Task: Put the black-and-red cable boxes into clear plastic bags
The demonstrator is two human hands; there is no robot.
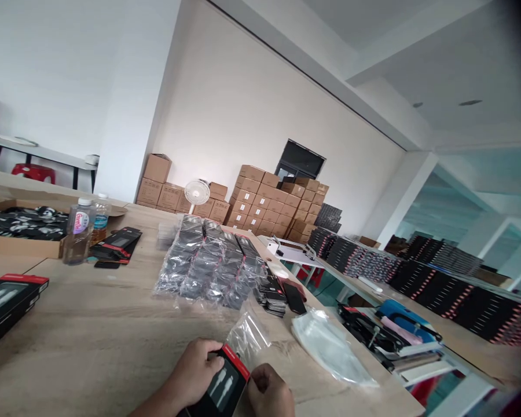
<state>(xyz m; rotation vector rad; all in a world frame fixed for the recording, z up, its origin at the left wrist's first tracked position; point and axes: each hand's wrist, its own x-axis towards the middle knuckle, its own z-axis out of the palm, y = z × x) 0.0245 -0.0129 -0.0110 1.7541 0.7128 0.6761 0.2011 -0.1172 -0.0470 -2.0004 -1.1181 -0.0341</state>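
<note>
While the left hand (197, 370) clasps a black box (222, 384), red-banded and printed with two white cable plugs (226, 389), above the worktop (91, 347), the right hand (271, 391) curls at its edge, hold unclear.

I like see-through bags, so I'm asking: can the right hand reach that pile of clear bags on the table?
Probably yes: the clear bags lie just beyond the right hand, with only wooden tabletop showing between them.

The bottom edge cuts off 1 held box (224, 382); carton print (149, 190) is too small to read.
</note>
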